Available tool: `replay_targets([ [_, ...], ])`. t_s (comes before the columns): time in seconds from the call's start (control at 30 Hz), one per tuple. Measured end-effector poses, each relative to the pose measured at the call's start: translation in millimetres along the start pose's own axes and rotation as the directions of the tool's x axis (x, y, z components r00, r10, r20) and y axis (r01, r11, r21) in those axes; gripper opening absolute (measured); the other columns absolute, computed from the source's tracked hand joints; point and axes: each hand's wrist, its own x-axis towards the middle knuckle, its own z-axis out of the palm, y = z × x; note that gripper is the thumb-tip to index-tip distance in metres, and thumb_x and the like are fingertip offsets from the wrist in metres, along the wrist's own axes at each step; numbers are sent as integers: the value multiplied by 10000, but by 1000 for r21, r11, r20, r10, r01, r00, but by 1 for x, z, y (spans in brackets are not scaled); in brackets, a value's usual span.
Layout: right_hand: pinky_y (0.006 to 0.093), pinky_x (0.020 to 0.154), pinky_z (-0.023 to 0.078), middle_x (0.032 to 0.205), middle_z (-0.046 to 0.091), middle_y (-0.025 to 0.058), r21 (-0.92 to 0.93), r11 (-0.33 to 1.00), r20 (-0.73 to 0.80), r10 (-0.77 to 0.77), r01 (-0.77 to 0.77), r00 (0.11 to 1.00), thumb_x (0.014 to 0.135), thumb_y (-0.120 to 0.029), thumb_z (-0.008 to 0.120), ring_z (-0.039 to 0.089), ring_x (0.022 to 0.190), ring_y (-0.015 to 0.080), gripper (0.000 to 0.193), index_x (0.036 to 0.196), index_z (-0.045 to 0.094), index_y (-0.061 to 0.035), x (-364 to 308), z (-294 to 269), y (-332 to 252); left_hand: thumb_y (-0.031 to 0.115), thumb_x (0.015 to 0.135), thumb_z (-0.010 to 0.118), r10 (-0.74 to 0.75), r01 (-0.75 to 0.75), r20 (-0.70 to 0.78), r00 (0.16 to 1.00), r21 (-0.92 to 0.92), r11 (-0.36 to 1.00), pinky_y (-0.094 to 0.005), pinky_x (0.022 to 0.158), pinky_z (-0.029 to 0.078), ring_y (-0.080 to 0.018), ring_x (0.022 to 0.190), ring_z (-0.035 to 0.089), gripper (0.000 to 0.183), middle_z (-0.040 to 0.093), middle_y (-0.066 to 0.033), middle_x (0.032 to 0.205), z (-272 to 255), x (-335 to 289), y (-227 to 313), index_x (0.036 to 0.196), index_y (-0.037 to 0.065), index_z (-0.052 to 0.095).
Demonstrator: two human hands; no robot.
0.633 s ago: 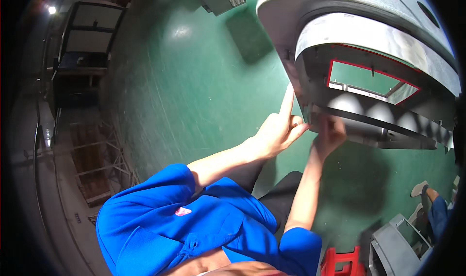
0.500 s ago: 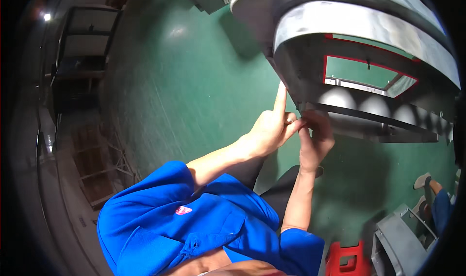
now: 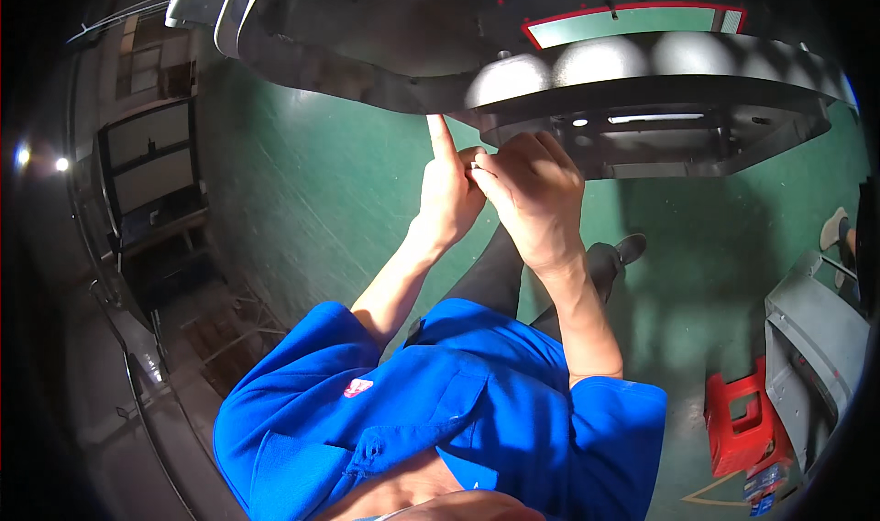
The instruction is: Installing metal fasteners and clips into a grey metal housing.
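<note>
Fingers of my right hand are curled narrow, tips drawn together at about 9 o'clock of the palm, where they meet my left hand. Left-hand fingers are mostly folded, with the index finger extended straight toward 12 o'clock, its tip touching the underside of the dark machine housing overhead. Between the two sets of fingertips sits a small pale part; both hands appear to pinch it, though I cannot tell which carries the load.

Procedure, as I judge it: keep the extended index finger against the housing as a reference, steady both wrists, and work the small part with fingertip pressure only, close under the black frame at 1 o'clock of my hands. Avoid blocking my own sightline with the right knuckles.

Limits of view: the part's shape and kind cannot be made out. The point where it meets the housing is hidden behind my right fingers. The housing is cut off at the top edge. A red stool stands on the green floor at 4 o'clock, well apart.
</note>
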Motion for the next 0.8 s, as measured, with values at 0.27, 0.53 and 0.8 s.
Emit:
replay_targets([
  [0.27,245,599,461,711,617,5,528,793,-276,500,-306,821,757,-15,683,565,651,80,68,726,623,-12,16,-17,28,11,842,601,-12,22,33,999,-329,944,-183,483,339,-42,467,363,964,430,9,518,-30,3,12,1386,9,-195],
  [0.53,261,734,461,839,647,41,311,923,-549,-18,225,836,763,-65,715,587,751,118,186,908,599,-54,105,29,52,-19,862,549,61,-30,55,997,-441,897,-187,473,307,-39,474,342,927,392,11,532,-18,-2,13,1409,87,-191],
  [0.8,268,700,466,866,674,71,227,946,-693,-9,230,721,745,-13,690,599,732,151,126,865,656,-30,109,46,89,35,842,613,73,11,167,983,-455,891,-184,448,267,-48,472,294,722,351,-5,518,42,-9,0,1254,-136,45],
])
